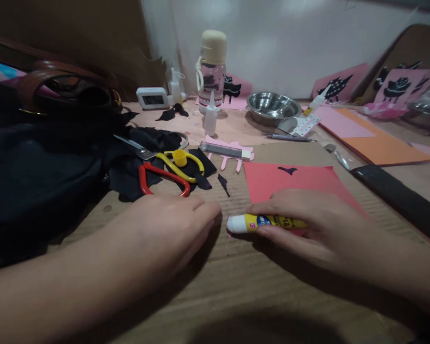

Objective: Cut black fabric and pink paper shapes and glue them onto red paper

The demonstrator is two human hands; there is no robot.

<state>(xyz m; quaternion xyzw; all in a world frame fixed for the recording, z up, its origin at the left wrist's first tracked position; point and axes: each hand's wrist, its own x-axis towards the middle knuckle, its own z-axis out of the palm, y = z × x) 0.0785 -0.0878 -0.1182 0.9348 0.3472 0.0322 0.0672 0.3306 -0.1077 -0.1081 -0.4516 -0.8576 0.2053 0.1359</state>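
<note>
My right hand (pixel 308 222) grips a yellow glue stick (pixel 280 221) lying on its side, uncapped, its white end facing left. Just left of that end, my left hand (pixel 181 227) rests low over the wooden table with its fingers pressed together; whatever they hold is hidden. A scrap's pale edge shows beneath the white end. Behind and partly under my right hand lies a red sheet (pixel 308 179), with a small black cutout (pixel 287 170) on it. A yellow cap (pixel 179 157) sits by the handles of red and yellow scissors (pixel 165 167), beyond my left hand.
Black scraps (pixel 129 177) and a dark bag (pixel 39 167) fill the left. Farther back stand a small glue bottle (pixel 210 117), a drink bottle (pixel 214 62), a digital clock (pixel 152 98) and a metal bowl (pixel 272 107). A dark-handled tool (pixel 397 193) lies right, near orange paper (pixel 387 143).
</note>
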